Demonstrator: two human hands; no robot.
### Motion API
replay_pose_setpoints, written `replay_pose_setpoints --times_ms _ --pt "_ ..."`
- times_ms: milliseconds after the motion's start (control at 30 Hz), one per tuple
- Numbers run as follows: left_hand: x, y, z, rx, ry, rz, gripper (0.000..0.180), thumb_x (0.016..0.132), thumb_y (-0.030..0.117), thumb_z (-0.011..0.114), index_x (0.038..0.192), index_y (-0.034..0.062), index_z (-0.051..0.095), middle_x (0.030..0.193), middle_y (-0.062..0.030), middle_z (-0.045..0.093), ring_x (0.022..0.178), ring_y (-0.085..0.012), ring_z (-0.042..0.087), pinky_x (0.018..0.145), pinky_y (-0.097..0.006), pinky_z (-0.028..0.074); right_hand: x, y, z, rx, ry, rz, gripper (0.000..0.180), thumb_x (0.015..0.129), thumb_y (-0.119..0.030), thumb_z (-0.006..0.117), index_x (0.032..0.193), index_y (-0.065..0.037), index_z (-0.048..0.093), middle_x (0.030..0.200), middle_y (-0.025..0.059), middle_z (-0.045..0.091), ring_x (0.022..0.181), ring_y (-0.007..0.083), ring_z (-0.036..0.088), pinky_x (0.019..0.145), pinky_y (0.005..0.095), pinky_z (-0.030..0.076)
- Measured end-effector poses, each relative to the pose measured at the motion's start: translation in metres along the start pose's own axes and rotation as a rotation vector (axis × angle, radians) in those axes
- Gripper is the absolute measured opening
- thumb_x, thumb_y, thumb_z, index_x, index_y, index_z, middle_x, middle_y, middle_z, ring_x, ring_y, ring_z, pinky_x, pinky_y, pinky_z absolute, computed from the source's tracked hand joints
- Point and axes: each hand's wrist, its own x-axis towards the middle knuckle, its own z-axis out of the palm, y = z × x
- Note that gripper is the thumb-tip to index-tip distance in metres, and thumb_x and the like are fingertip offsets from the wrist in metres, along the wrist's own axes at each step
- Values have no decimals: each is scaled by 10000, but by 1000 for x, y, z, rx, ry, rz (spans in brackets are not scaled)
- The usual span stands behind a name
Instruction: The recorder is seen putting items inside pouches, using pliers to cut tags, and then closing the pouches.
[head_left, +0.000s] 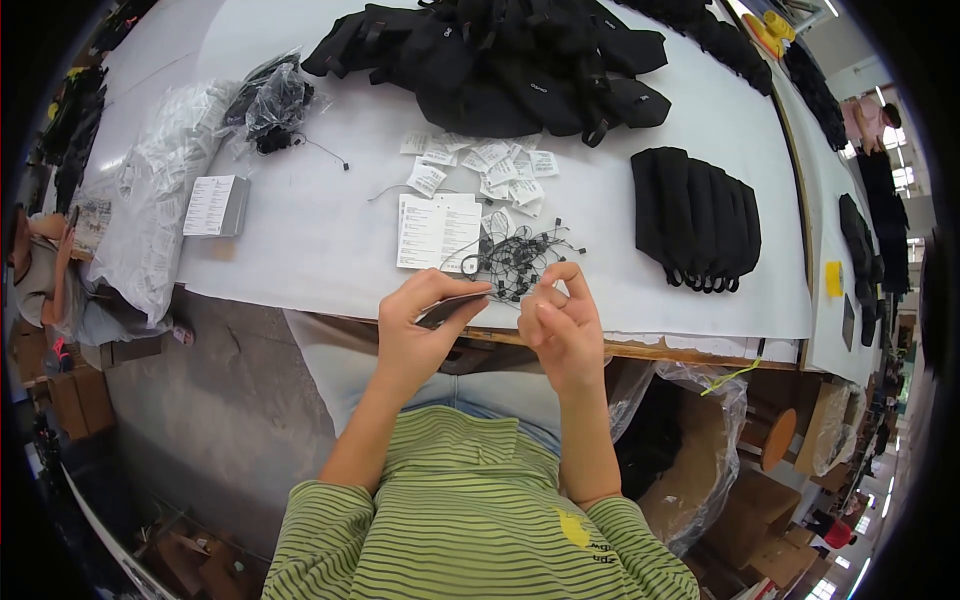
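My left hand [422, 330] pinches a flat dark card tag [450, 307] edge-on at the table's front edge. My right hand [560, 325] is beside it, fingers curled, pinching a thin black string that is hard to make out. Just beyond both hands lies a tangle of black strings with small fasteners [518, 258]. Left of the tangle sits a stack of white printed cards [432, 232]. Several small white packets [495, 168] are scattered further back.
The white table [320, 240] holds a heap of black bags [500, 60] at the back, a row of folded black bags [695, 220] at right, a white box [215, 205] and clear plastic bags [160, 190] at left. A seated person [45, 270] is far left. A plastic-lined bin [690, 440] stands under the table.
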Motion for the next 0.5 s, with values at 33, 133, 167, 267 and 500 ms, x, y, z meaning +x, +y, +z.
replay_pose_setpoints --times_ms 33,133,167,267,500 --pt "-1 1 1 -19 -34 -35 208 737 -23 728 935 38 717 836 -58 666 785 -151 619 720 -266 490 -1 1 2 -184 45 -26 236 907 -49 560 1106 -69 435 698 3 494 580 65 433 500 197 310" --pt "-5 5 3 -40 -76 -102 219 745 -14 724 958 28 701 845 -67 674 804 -155 641 728 -269 498 -4 9 5 -388 56 -78 250 917 -36 559 1127 -62 425 732 14 530 613 58 460 545 189 352" --pt "-6 4 5 -44 -85 -137 222 751 -8 718 969 24 691 859 -71 677 820 -158 650 738 -270 499 -4 11 6 -476 70 -91 247 921 -34 556 1128 -59 424 725 8 522 622 55 457 557 187 356" --pt "-8 0 8 -81 -89 -196 220 769 9 702 985 26 665 881 -78 674 838 -168 651 749 -276 500 -5 18 4 -520 102 -102 259 920 -16 551 1140 -51 418 739 3 516 662 57 468 600 194 373" --pt "-6 1 10 -44 -79 -150 212 778 -13 677 987 3 642 890 -50 655 818 -110 617 737 -244 484 -4 22 2 -526 127 -137 317 893 25 558 1166 -50 417 834 33 547 746 69 508 648 194 400"
